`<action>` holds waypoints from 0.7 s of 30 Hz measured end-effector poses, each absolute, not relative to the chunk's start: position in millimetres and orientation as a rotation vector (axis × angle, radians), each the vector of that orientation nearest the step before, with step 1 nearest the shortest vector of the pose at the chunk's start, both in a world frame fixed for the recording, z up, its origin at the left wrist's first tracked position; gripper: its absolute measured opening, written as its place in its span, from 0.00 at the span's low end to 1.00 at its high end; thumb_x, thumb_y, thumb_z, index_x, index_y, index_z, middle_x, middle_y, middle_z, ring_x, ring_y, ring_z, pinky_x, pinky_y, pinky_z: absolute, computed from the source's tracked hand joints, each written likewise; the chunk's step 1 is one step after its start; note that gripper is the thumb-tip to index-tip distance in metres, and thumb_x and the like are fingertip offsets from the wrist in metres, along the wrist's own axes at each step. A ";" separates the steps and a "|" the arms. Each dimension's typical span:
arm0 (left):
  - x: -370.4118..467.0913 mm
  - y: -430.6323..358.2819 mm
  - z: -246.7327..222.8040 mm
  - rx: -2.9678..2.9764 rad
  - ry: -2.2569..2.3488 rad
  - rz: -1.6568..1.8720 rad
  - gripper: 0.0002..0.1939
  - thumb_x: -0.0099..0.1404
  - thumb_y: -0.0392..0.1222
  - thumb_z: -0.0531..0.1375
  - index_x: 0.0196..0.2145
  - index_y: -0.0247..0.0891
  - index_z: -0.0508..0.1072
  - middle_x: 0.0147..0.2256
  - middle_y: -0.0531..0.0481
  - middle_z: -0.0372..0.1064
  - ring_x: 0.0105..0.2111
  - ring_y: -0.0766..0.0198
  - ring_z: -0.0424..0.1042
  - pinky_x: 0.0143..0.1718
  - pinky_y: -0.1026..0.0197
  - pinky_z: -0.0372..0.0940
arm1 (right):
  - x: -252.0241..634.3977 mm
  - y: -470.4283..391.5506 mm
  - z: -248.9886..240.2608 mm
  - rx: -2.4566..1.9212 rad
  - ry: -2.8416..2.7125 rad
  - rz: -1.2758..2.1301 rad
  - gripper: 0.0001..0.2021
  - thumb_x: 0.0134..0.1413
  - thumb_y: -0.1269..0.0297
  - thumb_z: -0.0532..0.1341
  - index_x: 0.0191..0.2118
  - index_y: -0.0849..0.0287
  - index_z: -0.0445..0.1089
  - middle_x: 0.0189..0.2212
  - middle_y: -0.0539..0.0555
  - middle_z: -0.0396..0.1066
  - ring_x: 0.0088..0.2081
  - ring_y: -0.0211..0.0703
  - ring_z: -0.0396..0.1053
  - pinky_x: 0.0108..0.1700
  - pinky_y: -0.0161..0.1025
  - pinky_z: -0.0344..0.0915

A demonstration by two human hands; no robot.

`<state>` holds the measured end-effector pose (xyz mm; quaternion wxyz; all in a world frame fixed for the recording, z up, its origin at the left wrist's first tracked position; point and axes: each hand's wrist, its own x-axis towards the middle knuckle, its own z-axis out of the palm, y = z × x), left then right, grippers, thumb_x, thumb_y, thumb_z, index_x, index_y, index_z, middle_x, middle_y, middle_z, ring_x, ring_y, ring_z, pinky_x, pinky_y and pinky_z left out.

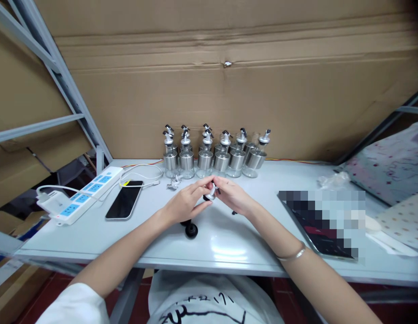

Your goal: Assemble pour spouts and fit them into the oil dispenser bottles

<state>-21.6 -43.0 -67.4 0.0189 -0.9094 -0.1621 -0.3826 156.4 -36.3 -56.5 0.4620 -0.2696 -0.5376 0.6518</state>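
Observation:
Over the middle of the table, a silver and black bottle pour spout (211, 196) is held between both hands. My left hand (187, 200) is closed around its base side, thumb below and fingers above. The fingertips of my right hand (232, 193) pinch its upper end near the black flap, which they partly hide. Beneath my left hand a round black stopper part (191, 231) lies on the table, with another dark piece partly hidden beside it. A small black piece (234, 213) sits under my right wrist.
Several glass bottles with steel bands (205, 159) stand in rows at the back, most with pour spouts. On the left lie a phone (124, 201), a power strip (89, 194) and a white cable. A dark tablet-like device (310, 225), partly pixelated, and plastic wrap (333, 179) are right.

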 end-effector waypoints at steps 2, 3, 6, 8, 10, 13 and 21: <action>-21.8 -42.9 -66.6 -2.792 -0.541 -1.136 0.17 0.67 0.37 0.53 0.53 0.36 0.59 0.59 0.32 0.55 0.54 0.55 0.67 0.51 0.51 0.67 | 153.6 -34.9 -47.1 -0.740 -1.341 1.446 0.20 0.47 0.46 0.63 0.21 0.59 0.64 0.21 0.47 0.61 0.24 0.33 0.57 0.28 0.33 0.57; -21.9 -43.2 -65.9 -2.775 -0.553 -1.113 0.18 0.67 0.37 0.53 0.54 0.36 0.58 0.59 0.32 0.55 0.54 0.54 0.66 0.51 0.50 0.67 | 152.3 -32.9 -41.1 -0.770 -1.327 1.386 0.20 0.49 0.47 0.61 0.20 0.59 0.61 0.22 0.48 0.62 0.24 0.34 0.58 0.27 0.33 0.58; -21.6 -45.6 -63.6 -2.732 -0.557 -1.091 0.16 0.67 0.36 0.51 0.52 0.36 0.60 0.58 0.33 0.58 0.50 0.55 0.69 0.49 0.51 0.67 | 149.7 -20.2 -17.5 -0.811 -1.242 1.250 0.19 0.52 0.53 0.56 0.18 0.57 0.53 0.21 0.49 0.64 0.20 0.34 0.60 0.23 0.34 0.58; -21.3 -46.9 -63.6 -2.737 -0.558 -1.062 0.13 0.67 0.35 0.51 0.49 0.35 0.63 0.56 0.35 0.60 0.46 0.58 0.71 0.47 0.53 0.68 | 150.3 -5.7 3.0 -0.841 -1.257 1.084 0.17 0.52 0.58 0.54 0.17 0.56 0.51 0.16 0.47 0.59 0.16 0.33 0.57 0.19 0.33 0.53; -21.2 -47.0 -65.1 -2.758 -0.563 -1.008 0.11 0.66 0.34 0.51 0.46 0.35 0.65 0.54 0.36 0.64 0.46 0.58 0.71 0.45 0.55 0.68 | 153.4 13.6 26.3 -0.914 -1.384 0.830 0.16 0.51 0.63 0.54 0.16 0.56 0.52 0.13 0.46 0.56 0.15 0.33 0.54 0.18 0.33 0.51; -22.0 -44.8 -68.5 -2.809 -0.572 -0.920 0.09 0.66 0.33 0.51 0.42 0.34 0.67 0.51 0.38 0.67 0.47 0.57 0.71 0.45 0.56 0.67 | 161.9 49.3 60.7 -1.146 -1.610 0.322 0.15 0.50 0.65 0.56 0.16 0.58 0.58 0.12 0.48 0.58 0.18 0.36 0.59 0.26 0.35 0.58; -25.7 -38.9 -70.5 -2.916 -0.655 -0.861 0.09 0.68 0.33 0.49 0.36 0.35 0.68 0.36 0.47 0.73 0.37 0.63 0.72 0.41 0.60 0.64 | 182.0 134.8 87.5 -1.803 -2.260 0.045 0.09 0.39 0.62 0.70 0.25 0.62 0.73 0.15 0.52 0.65 0.27 0.46 0.69 0.33 0.42 0.65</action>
